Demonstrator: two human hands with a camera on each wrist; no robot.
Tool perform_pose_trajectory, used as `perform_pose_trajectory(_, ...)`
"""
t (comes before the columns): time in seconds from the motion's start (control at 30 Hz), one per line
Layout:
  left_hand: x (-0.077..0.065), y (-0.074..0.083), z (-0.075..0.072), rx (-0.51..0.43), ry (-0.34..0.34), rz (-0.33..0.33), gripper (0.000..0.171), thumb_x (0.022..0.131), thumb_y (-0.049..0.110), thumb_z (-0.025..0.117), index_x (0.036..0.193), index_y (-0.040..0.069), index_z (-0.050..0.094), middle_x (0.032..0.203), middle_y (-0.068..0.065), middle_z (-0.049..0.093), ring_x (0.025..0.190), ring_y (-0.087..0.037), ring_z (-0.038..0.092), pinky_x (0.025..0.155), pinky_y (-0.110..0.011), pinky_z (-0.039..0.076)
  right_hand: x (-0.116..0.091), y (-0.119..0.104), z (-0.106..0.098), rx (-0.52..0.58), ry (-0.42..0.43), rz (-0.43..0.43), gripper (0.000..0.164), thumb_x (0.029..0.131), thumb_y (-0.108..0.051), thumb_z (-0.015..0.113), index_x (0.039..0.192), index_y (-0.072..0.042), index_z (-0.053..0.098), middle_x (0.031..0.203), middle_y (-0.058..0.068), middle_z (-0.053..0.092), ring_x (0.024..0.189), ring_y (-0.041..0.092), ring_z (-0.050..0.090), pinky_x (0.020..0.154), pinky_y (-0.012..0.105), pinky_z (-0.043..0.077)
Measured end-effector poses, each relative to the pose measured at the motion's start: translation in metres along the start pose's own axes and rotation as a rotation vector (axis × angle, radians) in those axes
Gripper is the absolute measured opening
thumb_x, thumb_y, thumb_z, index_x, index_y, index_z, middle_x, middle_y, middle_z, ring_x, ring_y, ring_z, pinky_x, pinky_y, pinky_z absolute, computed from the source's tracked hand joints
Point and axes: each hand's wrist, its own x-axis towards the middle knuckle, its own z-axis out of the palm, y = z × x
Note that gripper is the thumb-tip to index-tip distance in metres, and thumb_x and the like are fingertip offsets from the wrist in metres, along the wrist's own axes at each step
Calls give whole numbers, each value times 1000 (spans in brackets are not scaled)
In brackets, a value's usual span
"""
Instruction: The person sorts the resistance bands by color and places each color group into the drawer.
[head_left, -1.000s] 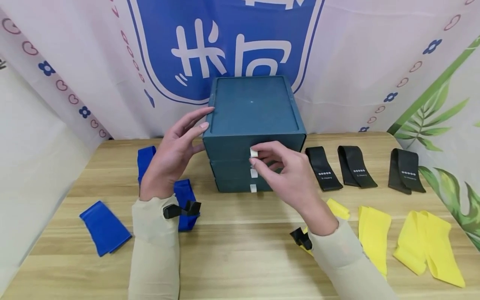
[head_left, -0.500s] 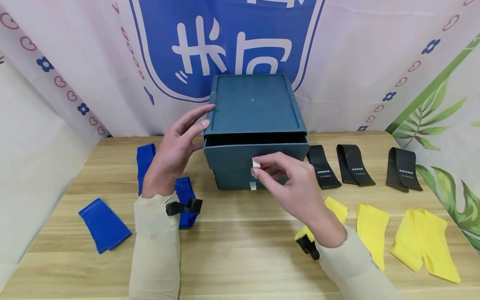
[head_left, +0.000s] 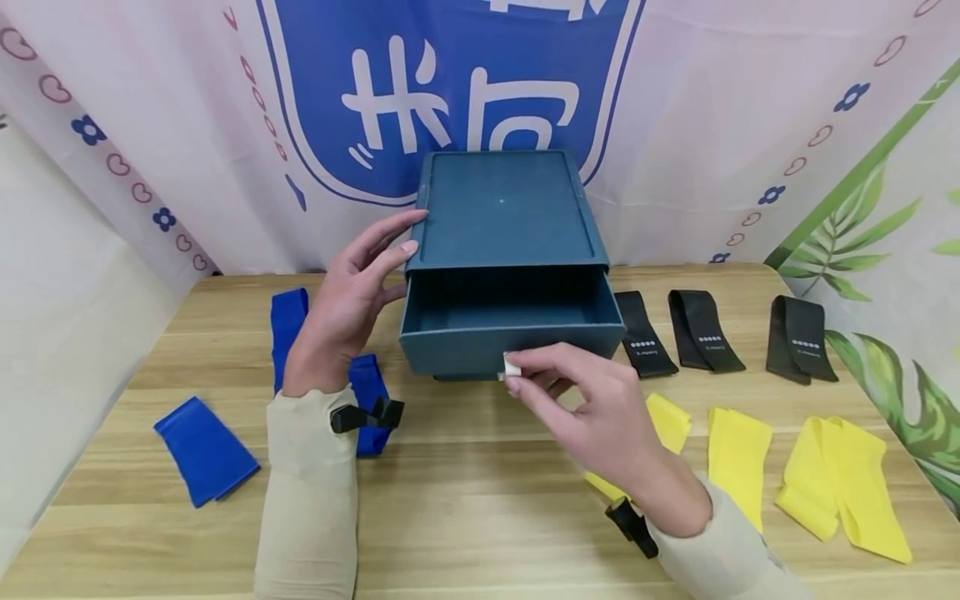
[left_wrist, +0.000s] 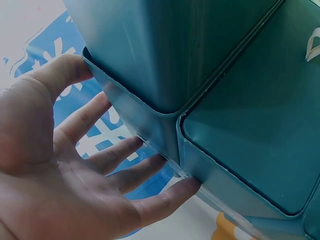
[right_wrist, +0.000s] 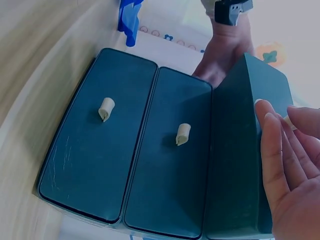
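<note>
Right fingers (head_left: 553,357) pinch the white drawer tab (head_left: 512,366); spread left fingers (head_left: 387,228) touch the cabinet (head_left: 504,212).

A drawer cabinet (head_left: 502,208) stands far centre on the table (head_left: 465,517), before a curtain (head_left: 690,158); bands (head_left: 206,450) lie left, with a far row (head_left: 707,333) and near row (head_left: 738,458) right.

Wood-grain table (head_left: 465,525); printed backdrop (head_left: 690,133), probably cloth; leafy side panel (head_left: 892,308).
</note>
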Motion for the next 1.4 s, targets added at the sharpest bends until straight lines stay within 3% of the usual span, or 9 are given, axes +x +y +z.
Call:
perform_pose_trajectory(0.57, 0, -3, 0, 20, 2, 11, 44, 112, 28, 58, 156, 26, 58, 172, 3, 40, 152, -30, 44, 126, -69, 35, -18, -13, -4, 0, -33, -22, 31, 85, 11, 82, 112, -5, 79, 100, 7, 82, 76, 8, 74, 69, 13, 59)
perform_pose_trajectory(0.77, 1, -3, -1, 20, 3, 10, 44, 112, 30, 58, 156, 27, 58, 172, 3, 41, 150, -30, 45, 125, -69, 36, -20, -15, -8, 7, -43, -27, 27, 91, 3, 82, 116, -5, 78, 100, 7, 82, 75, 8, 74, 68, 14, 59)
perform_pose_trajectory(0.87, 1, -3, -1, 21, 3, 9, 45, 111, 32, 59, 156, 27, 58, 172, 3, 41, 150, -29, 45, 125, -68, 37, -25, -13, -18, 0, -41, -20, 18, 97, -9, 80, 113, -4, 77, 95, 7, 82, 73, 8, 73, 65, 13, 58)
perform_pose_trajectory(0.97, 1, -3, 0, 23, 2, 8, 45, 111, 33, 59, 156, 28, 58, 171, 4, 41, 150, -29, 45, 125, -68, 37, -35, -9, -37, -36, -41, 6, 14, 101, -21, 78, 101, -7, 77, 84, 2, 80, 69, 3, 69, 61, 12, 55)
perform_pose_trajectory(1.03, 2, -3, 1, 24, 1, 8, 45, 111, 33, 59, 156, 28, 58, 172, 4, 41, 151, -29, 44, 125, -68, 36, -42, -3, -51, -80, -62, 27, 9, 97, -16, 81, 92, -12, 75, 78, -2, 76, 65, -1, 63, 58, 12, 52)
perform_pose_trajectory(1.1, 3, -1, 2, 27, 0, 8, 45, 111, 33, 59, 156, 29, 58, 172, 4, 41, 151, -29, 44, 126, -68, 36, -48, 6, -65, -149, -116, 86, 14, 92, -10, 83, 87, -18, 73, 74, -9, 73, 63, -4, 59, 56, 13, 50)
perform_pose_trajectory(1.2, 4, 0, 2, 32, 1, 7, 45, 111, 33, 59, 156, 29, 58, 172, 4, 41, 151, -29, 44, 126, -68, 35, -52, 25, -86, -284, -235, 262, 22, 86, -3, 85, 87, -22, 73, 75, -14, 71, 67, -4, 60, 57, 17, 51)
perform_pose_trajectory(1.3, 2, -1, 2, 36, 3, 4, 45, 112, 32, 58, 156, 29, 57, 172, 4, 40, 151, -28, 43, 126, -68, 35, -54, 48, -105, -427, -360, 488, 12, 90, -12, 84, 96, -17, 76, 83, -10, 73, 75, 4, 64, 63, 24, 53)
perform_pose_trajectory(1.4, 1, -2, 1, 40, 6, 5, 45, 112, 33, 58, 156, 29, 57, 173, 4, 39, 152, -29, 41, 126, -69, 34, -57, 70, -118, -485, -462, 658, 27, 90, -20, 87, 110, -8, 74, 93, 0, 75, 84, 14, 65, 72, 30, 54)
